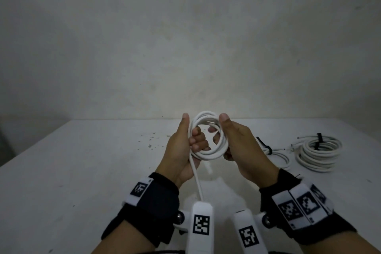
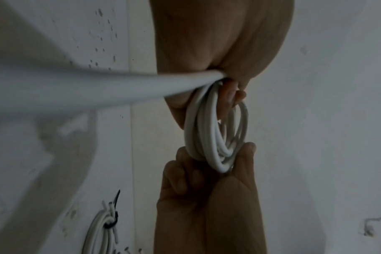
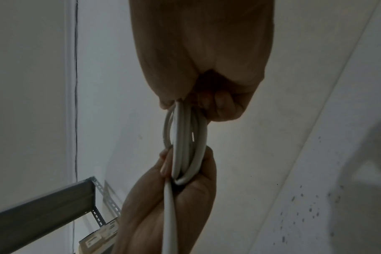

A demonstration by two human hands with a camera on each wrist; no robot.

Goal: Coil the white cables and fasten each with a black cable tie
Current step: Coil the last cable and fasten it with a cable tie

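Note:
Above the table's middle, both hands hold up a white cable coil point(image 1: 208, 136) of several loops. My left hand point(image 1: 185, 146) grips its left side, fingers curled through the ring and thumb up along the outside. My right hand point(image 1: 233, 140) grips the right side, thumb on top. A loose tail of the cable point(image 1: 196, 179) runs from the left palm down toward me. The coil point(image 2: 215, 135) shows edge-on between both hands in the left wrist view, and likewise the coil point(image 3: 188, 146) in the right wrist view. No tie is on this coil.
On the white table point(image 1: 82, 171) at the right lies a larger coil point(image 1: 318, 153) bound with a black tie point(image 1: 319, 140). Another tied cable point(image 1: 277, 154) with a black tie point(image 1: 265, 145) lies beside my right hand. A grey metal shelf frame point(image 3: 54, 202) stands to the left.

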